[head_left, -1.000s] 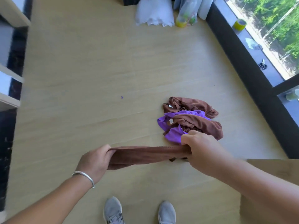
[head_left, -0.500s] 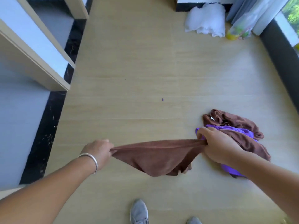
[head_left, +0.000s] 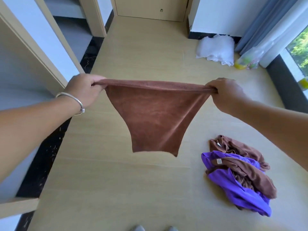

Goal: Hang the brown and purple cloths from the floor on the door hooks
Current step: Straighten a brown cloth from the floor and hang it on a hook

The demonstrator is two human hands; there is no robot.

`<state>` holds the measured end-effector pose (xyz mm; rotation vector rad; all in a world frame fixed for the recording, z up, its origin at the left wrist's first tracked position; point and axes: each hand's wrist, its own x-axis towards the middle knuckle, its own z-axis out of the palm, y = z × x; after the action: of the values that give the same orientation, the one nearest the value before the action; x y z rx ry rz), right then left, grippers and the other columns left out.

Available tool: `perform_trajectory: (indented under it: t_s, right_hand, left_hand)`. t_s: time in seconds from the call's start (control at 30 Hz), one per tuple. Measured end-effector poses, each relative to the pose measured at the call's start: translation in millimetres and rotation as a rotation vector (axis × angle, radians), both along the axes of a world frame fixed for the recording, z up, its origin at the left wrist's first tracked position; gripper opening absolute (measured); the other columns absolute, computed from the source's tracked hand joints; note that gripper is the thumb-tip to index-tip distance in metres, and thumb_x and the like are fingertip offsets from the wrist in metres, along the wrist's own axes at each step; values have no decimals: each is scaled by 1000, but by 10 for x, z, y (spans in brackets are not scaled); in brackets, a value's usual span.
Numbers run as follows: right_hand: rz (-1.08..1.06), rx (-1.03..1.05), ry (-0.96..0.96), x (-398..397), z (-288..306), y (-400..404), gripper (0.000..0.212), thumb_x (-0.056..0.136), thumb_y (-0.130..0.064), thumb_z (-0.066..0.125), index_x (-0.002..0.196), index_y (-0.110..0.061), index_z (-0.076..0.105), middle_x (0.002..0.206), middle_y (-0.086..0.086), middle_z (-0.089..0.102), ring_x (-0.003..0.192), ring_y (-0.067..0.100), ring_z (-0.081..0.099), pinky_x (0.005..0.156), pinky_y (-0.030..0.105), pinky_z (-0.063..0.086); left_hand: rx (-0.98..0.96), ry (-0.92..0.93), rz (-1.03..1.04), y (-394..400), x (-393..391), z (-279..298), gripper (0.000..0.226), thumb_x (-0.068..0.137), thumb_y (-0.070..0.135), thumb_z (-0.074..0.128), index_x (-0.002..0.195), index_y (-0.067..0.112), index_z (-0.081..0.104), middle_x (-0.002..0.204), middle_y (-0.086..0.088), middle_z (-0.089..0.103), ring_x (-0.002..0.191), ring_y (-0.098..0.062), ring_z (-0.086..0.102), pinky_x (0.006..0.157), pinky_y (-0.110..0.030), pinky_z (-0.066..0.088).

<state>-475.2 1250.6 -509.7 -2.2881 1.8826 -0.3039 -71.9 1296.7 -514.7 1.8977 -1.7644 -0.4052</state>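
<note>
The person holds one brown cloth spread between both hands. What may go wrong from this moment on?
1. The brown cloth is held only at its two top corners, by the left hand and the right hand. If either grip loosens, that side will likely drop.
2. No door hooks are in view, so the person may walk while looking away from the floor.
3. The pile of brown and purple cloths lies on the floor near the feet and could be stepped on.

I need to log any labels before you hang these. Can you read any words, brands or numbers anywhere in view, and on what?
No text can be read.
Small pale tag on the purple cloth: too small and blurred to read.
Pale tag on the brown cloth in the pile: too small to read.
Brown cloth held by the left hand and right hand: no print shows.
</note>
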Motion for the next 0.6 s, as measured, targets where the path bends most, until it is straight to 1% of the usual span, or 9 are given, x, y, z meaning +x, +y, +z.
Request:
perform_trajectory:
  t_s: [0.1, 0.23, 0.3, 0.33, 0.37, 0.4, 0.43, 0.5, 0.6]
  right_hand:
    - [-8, -51, -54, 72, -42, 23, 35, 77, -1, 46, 81, -31, 64, 80, -5, 56, 81, 26, 54, 63, 32, 41]
    - [20, -12, -119, 153, -436, 274, 37, 78, 4, 51, 96, -20, 73, 93, 5, 66, 90, 30, 59, 69, 31, 40]
    - [22, 68, -136, 151, -715, 497, 38, 78, 7, 52, 102, -14, 74, 101, 8, 69, 97, 30, 60, 75, 29, 40]
    - [40, 108, -134, 131, -866, 630, 39, 78, 7, 53, 103, -14, 74, 104, 8, 69, 101, 30, 60, 79, 30, 42]
    - [65, 145, -120, 98, -1024, 774, 40, 77, 7, 54, 105, -15, 74, 106, 7, 69, 103, 30, 60, 84, 32, 43]
    - [86, 184, -99, 60, -1190, 934, 41, 77, 7, 55, 105, -17, 74, 108, 5, 69, 105, 29, 59, 88, 33, 44]
    - [99, 225, -79, 20, -1361, 1107, 42, 77, 6, 56, 106, -19, 74, 109, 3, 69, 107, 28, 58, 90, 35, 45]
    - [106, 310, -59, -61, -1688, 1466, 45, 76, 4, 57, 108, -24, 73, 111, -2, 68, 109, 24, 57, 92, 37, 46]
    - [110, 406, -50, -176, -2185, 1983, 46, 73, 4, 61, 107, -24, 74, 111, -4, 67, 109, 22, 57, 92, 33, 47]
  left_hand:
    - [-60, 44, 15, 90, 53, 57, 17, 90, 31, 61, 101, 36, 74, 70, 17, 67, 64, -5, 56, 54, -8, 40]
    - [3, 77, 21, 421, 117, -185, 23, 86, 22, 68, 100, 39, 72, 78, 18, 69, 66, -8, 62, 54, -2, 42]
    - [78, 70, 0, 681, 129, -445, 27, 82, 16, 72, 99, 37, 73, 90, 12, 73, 75, -11, 65, 64, 1, 42]
    - [112, 55, -25, 827, 124, -598, 27, 80, 12, 74, 97, 33, 75, 97, 8, 73, 86, -11, 66, 75, -2, 43]
    - [148, 38, -51, 977, 118, -759, 26, 78, 10, 76, 95, 29, 77, 102, 5, 73, 96, -12, 66, 86, -11, 45]
    - [189, 28, -69, 1143, 104, -926, 25, 77, 9, 78, 93, 28, 78, 103, 6, 72, 102, -12, 65, 92, -21, 47]
    - [231, 25, -81, 1322, 91, -1088, 24, 76, 9, 79, 90, 28, 79, 100, 13, 71, 104, -9, 64, 92, -26, 48]
    - [293, 14, -124, 1675, 54, -1398, 23, 74, 10, 81, 83, 31, 79, 87, 30, 66, 101, 0, 61, 85, -24, 49]
    - [335, -8, -221, 2167, -39, -1894, 13, 73, 19, 75, 76, 32, 77, 87, 27, 69, 94, 2, 59, 76, -15, 45]
